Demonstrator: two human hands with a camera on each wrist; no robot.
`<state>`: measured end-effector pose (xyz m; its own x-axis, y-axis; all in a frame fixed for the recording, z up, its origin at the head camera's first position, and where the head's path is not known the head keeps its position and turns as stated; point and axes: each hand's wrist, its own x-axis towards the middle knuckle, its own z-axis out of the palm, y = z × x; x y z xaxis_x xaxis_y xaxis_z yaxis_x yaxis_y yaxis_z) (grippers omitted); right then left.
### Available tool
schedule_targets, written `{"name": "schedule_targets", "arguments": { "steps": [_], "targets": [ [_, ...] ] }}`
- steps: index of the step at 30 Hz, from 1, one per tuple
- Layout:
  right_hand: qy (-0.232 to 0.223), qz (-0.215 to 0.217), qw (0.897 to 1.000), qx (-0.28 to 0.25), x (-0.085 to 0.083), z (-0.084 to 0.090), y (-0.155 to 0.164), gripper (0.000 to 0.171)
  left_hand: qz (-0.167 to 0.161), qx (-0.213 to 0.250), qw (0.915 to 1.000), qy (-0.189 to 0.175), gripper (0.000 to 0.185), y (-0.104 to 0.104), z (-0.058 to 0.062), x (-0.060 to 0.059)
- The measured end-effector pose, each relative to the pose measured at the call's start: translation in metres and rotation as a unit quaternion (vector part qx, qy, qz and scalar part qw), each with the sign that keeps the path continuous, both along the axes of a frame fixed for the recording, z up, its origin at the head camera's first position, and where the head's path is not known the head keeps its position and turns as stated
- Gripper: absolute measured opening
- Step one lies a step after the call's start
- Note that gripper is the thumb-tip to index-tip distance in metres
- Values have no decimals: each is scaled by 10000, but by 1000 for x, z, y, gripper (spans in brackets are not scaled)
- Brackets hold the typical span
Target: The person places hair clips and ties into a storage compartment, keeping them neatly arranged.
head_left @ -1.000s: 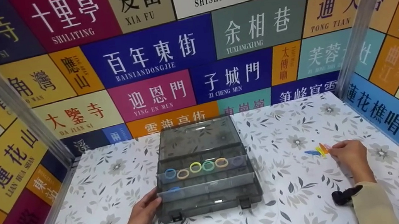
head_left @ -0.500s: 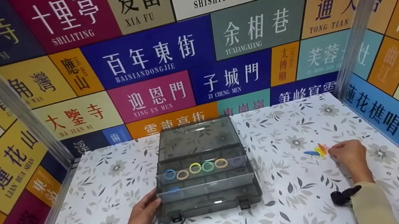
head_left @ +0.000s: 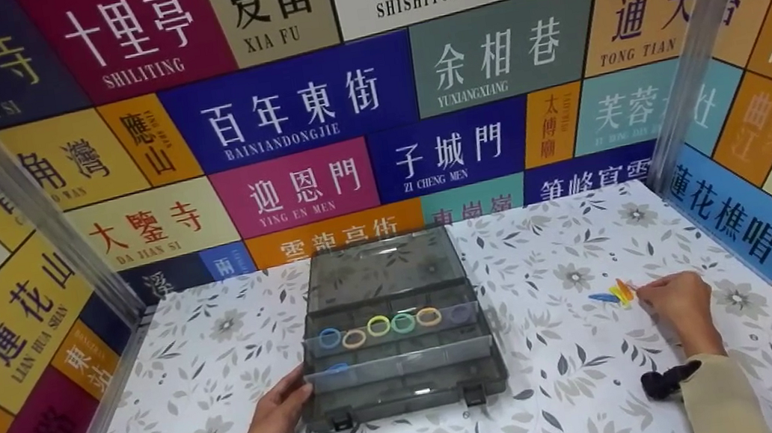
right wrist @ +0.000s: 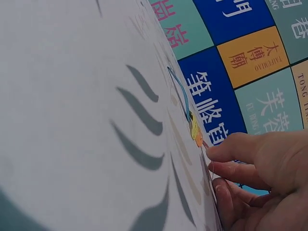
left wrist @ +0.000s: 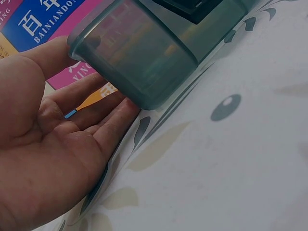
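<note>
A smoky see-through compartment box (head_left: 404, 387) stands on the table with its lid (head_left: 384, 269) raised. Several coloured rings (head_left: 402, 321) sit upright in a row along one divider, and a blue ring (head_left: 336, 368) shows lower left. My left hand (head_left: 272, 429) rests against the box's left side; in the left wrist view its thumb (left wrist: 55, 55) touches the upper rim, fingers by the bottom corner. Far right, my right hand (head_left: 678, 304) pinches a thin pink band (right wrist: 206, 144), partly hidden by the fingertips. Beside it lie a blue band (head_left: 602, 296), a yellow band (head_left: 623, 293) and an orange one.
The table (head_left: 556, 404) has a white cloth printed with grey leaves and flowers. Behind it rises a wall of coloured sign panels (head_left: 286, 98). Clear corner posts (head_left: 694, 45) stand at both back corners.
Both hands stay almost where they were. The right fingertips shift only slightly at the small coloured bands, and the box has not moved.
</note>
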<state>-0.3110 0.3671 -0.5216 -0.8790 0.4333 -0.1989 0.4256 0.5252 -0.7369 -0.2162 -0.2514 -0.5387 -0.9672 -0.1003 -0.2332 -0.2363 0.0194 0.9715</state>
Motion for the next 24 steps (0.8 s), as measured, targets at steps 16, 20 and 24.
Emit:
{"name": "schedule_targets", "arguments": {
  "steps": [16,20,24],
  "targets": [
    [234,-45,9993,-277,5,41,-22,49,-158,93,9998,62,59,-2,1,1],
    [289,112,9995,-102,5,51,-33,48,-162,35,9999,42,59,-2,0,2],
    [606,437,9970,190,7,62,-46,50,-173,27,9998,60,59,-2,0,2]
  ]
}}
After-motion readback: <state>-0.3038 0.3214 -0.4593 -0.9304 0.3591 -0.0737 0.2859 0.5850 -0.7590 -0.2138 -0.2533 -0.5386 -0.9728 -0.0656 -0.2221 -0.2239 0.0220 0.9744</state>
